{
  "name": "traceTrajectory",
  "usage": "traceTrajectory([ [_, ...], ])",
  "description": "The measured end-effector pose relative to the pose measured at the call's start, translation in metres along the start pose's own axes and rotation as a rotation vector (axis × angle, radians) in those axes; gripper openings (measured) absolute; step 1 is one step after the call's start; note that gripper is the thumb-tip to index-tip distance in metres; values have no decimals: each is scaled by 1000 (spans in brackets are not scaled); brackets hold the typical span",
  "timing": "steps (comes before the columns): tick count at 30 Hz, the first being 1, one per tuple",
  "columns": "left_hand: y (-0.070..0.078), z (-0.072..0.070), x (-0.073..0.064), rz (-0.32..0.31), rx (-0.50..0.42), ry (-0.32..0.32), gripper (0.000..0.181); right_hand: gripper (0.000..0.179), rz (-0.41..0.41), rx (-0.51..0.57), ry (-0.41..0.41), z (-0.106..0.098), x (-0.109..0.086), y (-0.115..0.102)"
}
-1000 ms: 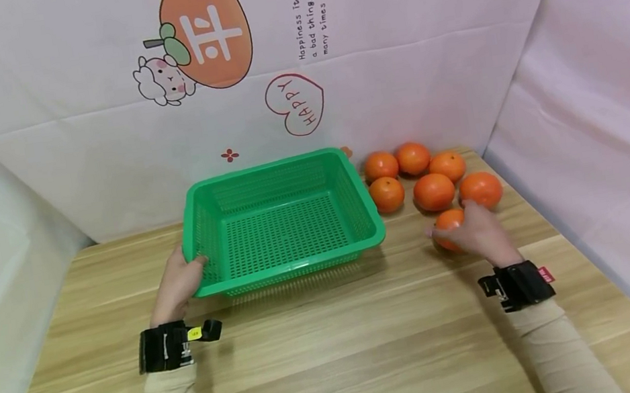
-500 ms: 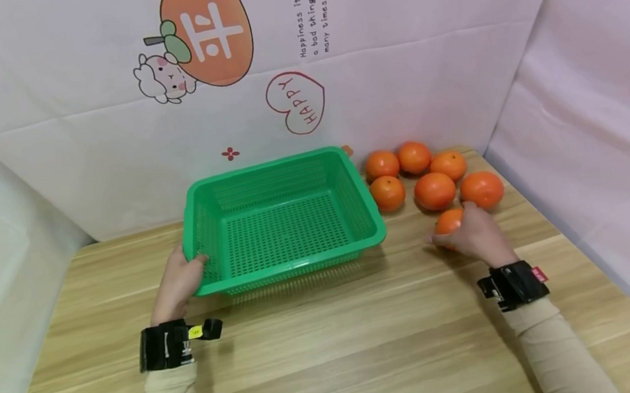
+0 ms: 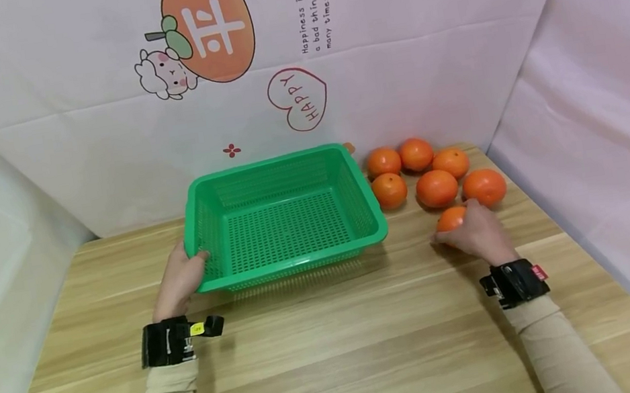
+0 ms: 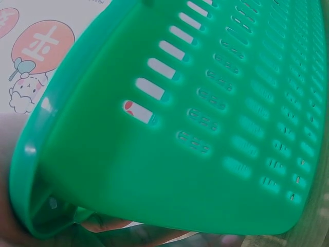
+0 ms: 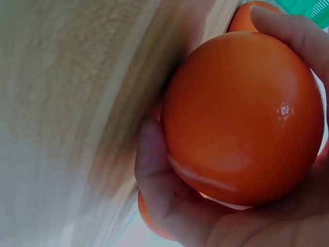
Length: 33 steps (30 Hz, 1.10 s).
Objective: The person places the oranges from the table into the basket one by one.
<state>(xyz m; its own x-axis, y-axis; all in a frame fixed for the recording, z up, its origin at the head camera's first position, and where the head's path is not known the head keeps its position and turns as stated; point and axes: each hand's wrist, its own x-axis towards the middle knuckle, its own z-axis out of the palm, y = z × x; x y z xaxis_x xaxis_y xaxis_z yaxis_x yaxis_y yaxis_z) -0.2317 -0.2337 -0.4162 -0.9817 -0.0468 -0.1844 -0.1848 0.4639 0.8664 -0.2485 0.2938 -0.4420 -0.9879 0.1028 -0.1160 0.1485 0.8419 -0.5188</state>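
At the table's right side my right hand [image 3: 482, 234] holds a round, glossy orange [image 3: 451, 219], its thumb and fingers curled about it. In the right wrist view the same orange [image 5: 241, 118] fills the palm close to the wood, a fingertip [image 5: 151, 141] at its lower left. My left hand [image 3: 178, 281] grips the left end of a green plastic basket [image 3: 379, 238], thumb over the rim. The basket's slotted wall [image 4: 128, 170] takes up most of the left wrist view, where most of that hand is hidden.
Several more oranges [image 3: 436, 189] lie in a cluster between the basket and the right cloth wall [image 3: 611, 132]. A white printed cloth [image 3: 395, 76] stands behind the wooden table [image 3: 338, 349]. Bare wood shows in front of the basket.
My right hand has settled further over the orange, covering more of it. The left hand and the basket keep their places; the whole head view shifts slightly.
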Motion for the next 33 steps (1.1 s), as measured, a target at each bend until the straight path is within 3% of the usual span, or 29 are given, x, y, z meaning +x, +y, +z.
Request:
traceTrajectory([
  [14, 1, 0, 2, -2, -15, 8, 58, 102, 15, 18, 6, -1, 2, 5],
  [23, -2, -1, 0, -3, -24, -7, 60, 98, -20, 32, 31, -3, -2, 2],
  [33, -1, 0, 0, -6, -22, 3, 60, 101, -19, 34, 14, -6, -2, 0],
])
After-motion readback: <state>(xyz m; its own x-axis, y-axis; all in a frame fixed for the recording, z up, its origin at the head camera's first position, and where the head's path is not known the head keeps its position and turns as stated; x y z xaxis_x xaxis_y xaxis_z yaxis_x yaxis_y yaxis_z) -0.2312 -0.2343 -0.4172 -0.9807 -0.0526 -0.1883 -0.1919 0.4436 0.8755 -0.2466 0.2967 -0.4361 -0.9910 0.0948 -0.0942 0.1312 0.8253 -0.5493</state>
